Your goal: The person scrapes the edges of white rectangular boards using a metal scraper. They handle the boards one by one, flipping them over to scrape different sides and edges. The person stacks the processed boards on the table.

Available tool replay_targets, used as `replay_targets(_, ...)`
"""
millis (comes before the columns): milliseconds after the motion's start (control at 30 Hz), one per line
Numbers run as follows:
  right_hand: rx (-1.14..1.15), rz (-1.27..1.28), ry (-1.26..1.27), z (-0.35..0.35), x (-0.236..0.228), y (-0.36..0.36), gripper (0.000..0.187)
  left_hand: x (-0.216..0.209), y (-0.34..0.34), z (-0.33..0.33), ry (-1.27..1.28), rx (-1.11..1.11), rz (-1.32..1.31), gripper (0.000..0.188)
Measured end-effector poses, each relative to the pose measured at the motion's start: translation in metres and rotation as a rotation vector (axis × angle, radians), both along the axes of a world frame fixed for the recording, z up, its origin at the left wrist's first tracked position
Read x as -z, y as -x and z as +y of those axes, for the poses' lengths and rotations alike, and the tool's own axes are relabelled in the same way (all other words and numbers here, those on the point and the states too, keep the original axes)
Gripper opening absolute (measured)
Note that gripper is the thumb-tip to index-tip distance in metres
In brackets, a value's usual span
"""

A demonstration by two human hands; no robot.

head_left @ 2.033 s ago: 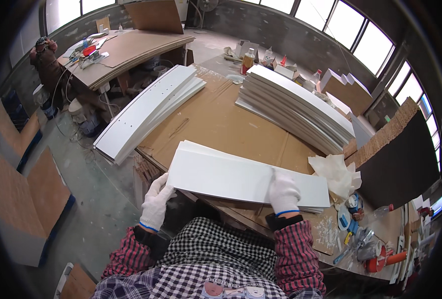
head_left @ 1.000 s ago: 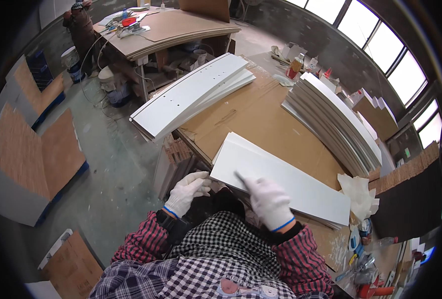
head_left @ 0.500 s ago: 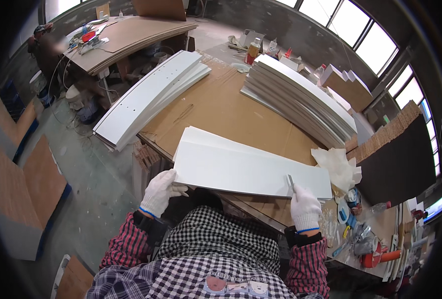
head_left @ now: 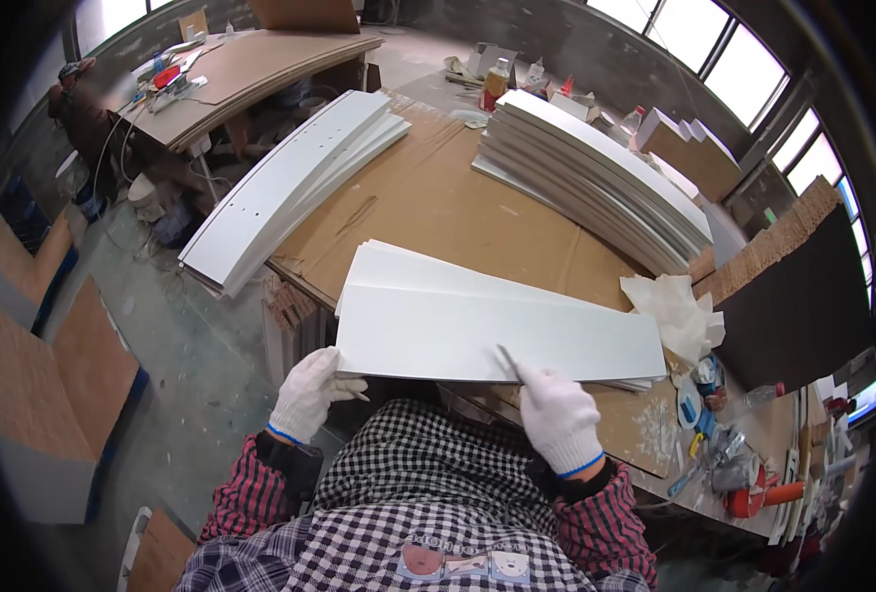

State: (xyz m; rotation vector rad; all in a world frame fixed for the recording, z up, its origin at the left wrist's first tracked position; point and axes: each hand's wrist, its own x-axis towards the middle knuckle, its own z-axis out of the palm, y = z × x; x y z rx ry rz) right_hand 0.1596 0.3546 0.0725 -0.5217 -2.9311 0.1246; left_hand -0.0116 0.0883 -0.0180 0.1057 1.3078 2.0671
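Observation:
A long white board [head_left: 457, 326] lies near me, its near edge along the table's front. Beneath it, other white boards [head_left: 408, 261] are fanned out, showing at the far side and the right end. My left hand [head_left: 306, 395], in a white glove, grips the board's near left corner. In my gloved right hand [head_left: 558, 414] is a thin grey blade [head_left: 508, 361], whose handle is hidden by the fingers. The blade points up and left over the near edge, right of the board's middle; whether it touches the surface I cannot tell.
The brown-covered table [head_left: 428, 197] carries a stack of drilled white boards [head_left: 290, 187] at left and a taller stack [head_left: 576, 187] at right. Crumpled pale sheeting [head_left: 670, 316] and hand tools [head_left: 724, 454] lie right. A person [head_left: 87, 113] is by another table [head_left: 250, 79].
My right hand has moved left along the board's near edge with the blade. My left hand stays at the corner, and the view has shifted slightly.

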Motion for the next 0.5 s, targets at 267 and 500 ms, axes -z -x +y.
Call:
replay_targets(267,-0.595,-0.132,0.177,-0.047,-0.007,0.023,0.029,0.017,0.004,0.008,-0.082,-0.027,-0.056,0.043)
replay_targets(500,0.051,0.029,-0.106,0.033,0.001,0.057,0.021,0.026,0.009,0.005,0.181,-0.08,0.067,0.04)
